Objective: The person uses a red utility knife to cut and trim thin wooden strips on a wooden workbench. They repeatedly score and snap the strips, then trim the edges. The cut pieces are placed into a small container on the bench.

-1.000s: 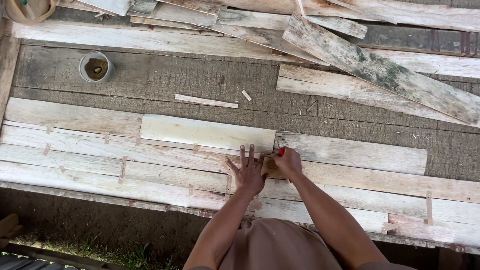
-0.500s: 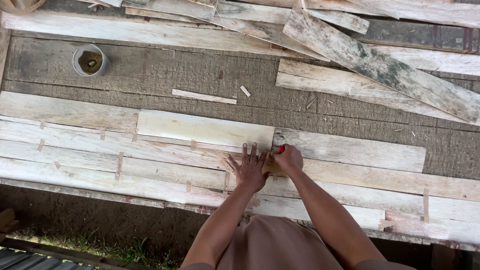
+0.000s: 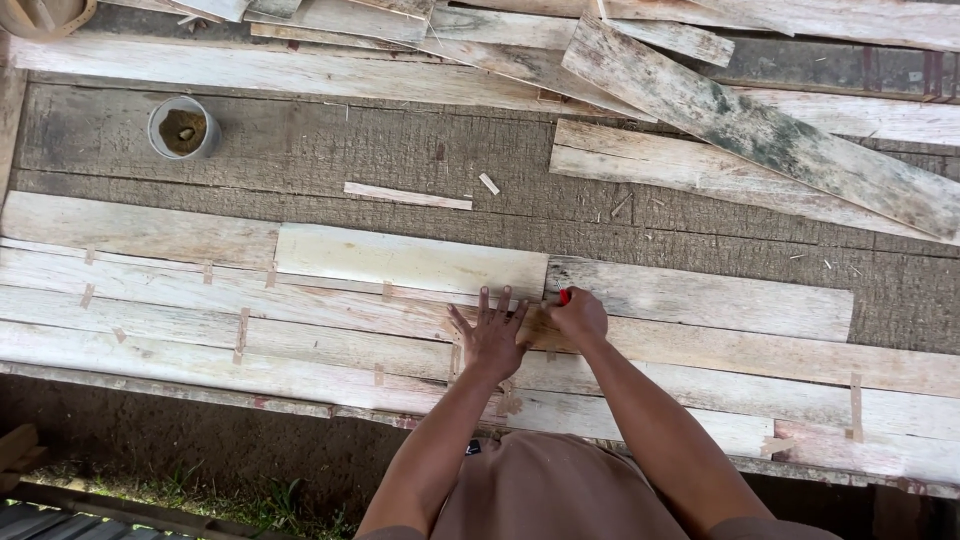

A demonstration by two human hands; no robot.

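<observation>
- Grey cup (image 3: 183, 127) stands far left on the dark rough board (image 3: 400, 150), something brown inside.
- Thin wood strip (image 3: 407, 196) lies loose on that board.
- Pale plank (image 3: 410, 260) lies in the row of planks, just above the hands.
- Left hand (image 3: 492, 338) presses flat on the planks, fingers spread, gripping nothing.
- Right hand (image 3: 577, 317), just beside it, is closed around a small red tool (image 3: 564, 296) whose tip meets the plank's end.
</observation>
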